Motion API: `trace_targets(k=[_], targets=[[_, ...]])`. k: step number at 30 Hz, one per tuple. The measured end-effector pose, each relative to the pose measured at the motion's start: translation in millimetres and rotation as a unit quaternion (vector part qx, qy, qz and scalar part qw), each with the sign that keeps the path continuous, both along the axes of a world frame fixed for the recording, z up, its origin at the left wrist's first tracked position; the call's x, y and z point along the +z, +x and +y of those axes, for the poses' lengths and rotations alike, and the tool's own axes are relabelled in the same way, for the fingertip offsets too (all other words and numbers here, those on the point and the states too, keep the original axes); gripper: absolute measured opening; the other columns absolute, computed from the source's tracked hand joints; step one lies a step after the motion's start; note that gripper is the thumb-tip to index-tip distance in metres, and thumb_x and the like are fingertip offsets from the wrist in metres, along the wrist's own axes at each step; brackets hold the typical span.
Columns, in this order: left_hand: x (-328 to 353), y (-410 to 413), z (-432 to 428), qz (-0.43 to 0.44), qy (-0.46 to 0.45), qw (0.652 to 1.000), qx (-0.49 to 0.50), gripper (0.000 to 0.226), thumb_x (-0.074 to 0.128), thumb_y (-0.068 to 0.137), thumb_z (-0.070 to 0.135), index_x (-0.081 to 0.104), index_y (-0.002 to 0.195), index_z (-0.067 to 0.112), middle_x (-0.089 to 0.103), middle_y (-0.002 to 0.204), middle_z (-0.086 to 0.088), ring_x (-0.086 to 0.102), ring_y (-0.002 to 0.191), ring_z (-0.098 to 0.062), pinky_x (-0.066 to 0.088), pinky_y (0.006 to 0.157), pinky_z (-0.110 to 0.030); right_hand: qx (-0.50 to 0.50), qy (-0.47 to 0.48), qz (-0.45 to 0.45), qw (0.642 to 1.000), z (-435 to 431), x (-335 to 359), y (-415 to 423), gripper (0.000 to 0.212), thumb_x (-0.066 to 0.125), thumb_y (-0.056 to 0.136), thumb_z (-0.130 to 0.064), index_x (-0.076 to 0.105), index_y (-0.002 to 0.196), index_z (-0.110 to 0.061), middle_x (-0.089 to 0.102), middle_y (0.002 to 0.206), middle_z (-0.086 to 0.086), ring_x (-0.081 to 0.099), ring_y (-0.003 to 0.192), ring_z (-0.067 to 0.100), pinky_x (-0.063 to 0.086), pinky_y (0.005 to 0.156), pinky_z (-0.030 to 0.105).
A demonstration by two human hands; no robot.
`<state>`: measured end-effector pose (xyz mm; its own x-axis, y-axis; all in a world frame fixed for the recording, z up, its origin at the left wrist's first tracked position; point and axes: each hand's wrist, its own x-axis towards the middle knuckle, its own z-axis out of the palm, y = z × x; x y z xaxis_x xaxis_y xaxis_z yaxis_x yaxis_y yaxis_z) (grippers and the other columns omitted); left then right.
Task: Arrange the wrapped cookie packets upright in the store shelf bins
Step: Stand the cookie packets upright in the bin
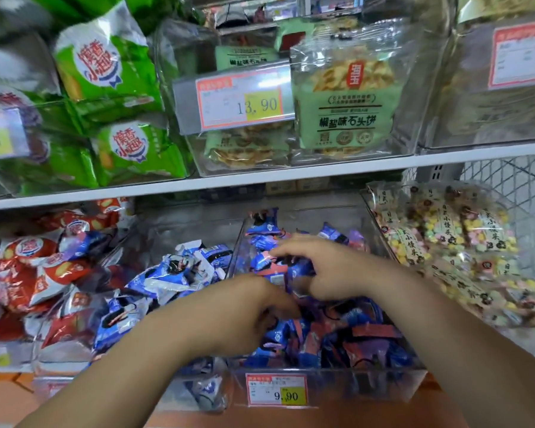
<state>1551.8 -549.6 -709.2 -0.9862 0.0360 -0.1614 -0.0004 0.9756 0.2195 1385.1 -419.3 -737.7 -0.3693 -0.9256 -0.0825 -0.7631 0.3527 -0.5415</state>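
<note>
A clear plastic bin (331, 387) on the lower shelf holds several blue and pink wrapped cookie packets (365, 338), lying jumbled. Both my hands are inside it. My right hand (325, 267) reaches left over the pile, its forefinger and thumb pinching a blue and pink packet (269, 267). My left hand (247, 310) lies lower and nearer, its fingers curled down among the packets with the tips hidden, so its hold is unclear. A few packets (263, 227) stand upright at the back of the bin.
Left of the bin lie blue and white packets (173, 273), then red ones (53, 273). A bin of clear bags with coloured sweets (451, 251) stands to the right. The upper shelf carries green bags (105, 66) and flatbread packs (346, 97). A 9.90 price tag (277, 390) fronts the bin.
</note>
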Motion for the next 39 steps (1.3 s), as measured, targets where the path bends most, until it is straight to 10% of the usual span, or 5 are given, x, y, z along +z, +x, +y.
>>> trace_targets(k=[9,21,25,34,39], targets=[[-8,0,-47,0.199,-0.038,0.975,0.086,0.04,0.044,0.077,0.015,0.076,0.095,0.031,0.069,0.099,0.011,0.065,0.098,-0.018,0.056,0.077,-0.038,-0.004,0.054,0.149,0.987,-4,-10,16,0.052,0.077,0.081,-0.045,0.059,0.128,-0.038,0.051,0.114,-0.014,0.047,0.115,0.014,0.048,0.097,0.038],[-10,-37,-9,-0.052,-0.221,0.971,0.071,0.061,0.068,0.088,0.054,0.048,0.142,0.036,0.056,0.139,-0.006,0.042,0.14,-0.027,0.031,0.116,-0.037,-0.06,0.06,0.073,0.994,23,17,2,0.022,0.068,0.09,-0.022,0.067,0.11,-0.032,0.063,0.092,-0.009,0.062,0.082,0.012,0.058,0.078,0.035],[-26,-51,5,-0.064,-0.235,0.968,0.061,0.046,0.066,0.09,0.036,0.051,0.134,0.031,0.064,0.122,-0.004,0.062,0.113,-0.031,0.051,0.084,-0.04,-0.068,0.007,0.097,0.993,24,13,-6,0.025,0.075,0.09,-0.034,0.066,0.113,-0.032,0.049,0.107,-0.009,0.05,0.091,0.01,0.044,0.082,0.03],[-18,-28,9,-0.055,0.178,0.98,0.071,0.026,0.065,0.087,0.02,0.054,0.107,0.033,0.062,0.084,0.003,0.059,0.073,-0.022,0.051,0.065,-0.038,-0.013,-0.016,-0.047,0.999,25,10,1,0.062,0.06,0.08,-0.01,0.056,0.13,-0.047,0.062,0.129,-0.012,0.064,0.114,0.015,0.056,0.096,0.043],[9,-20,-16,0.055,0.147,0.985,0.073,0.05,0.05,0.089,-0.003,0.071,0.121,0.03,0.077,0.101,0.011,0.071,0.093,-0.007,0.058,0.085,-0.033,0.013,-0.026,-0.063,0.998,12,5,16,0.041,0.073,0.085,-0.045,0.059,0.123,-0.04,0.064,0.114,-0.017,0.062,0.106,0.004,0.053,0.095,0.037]])
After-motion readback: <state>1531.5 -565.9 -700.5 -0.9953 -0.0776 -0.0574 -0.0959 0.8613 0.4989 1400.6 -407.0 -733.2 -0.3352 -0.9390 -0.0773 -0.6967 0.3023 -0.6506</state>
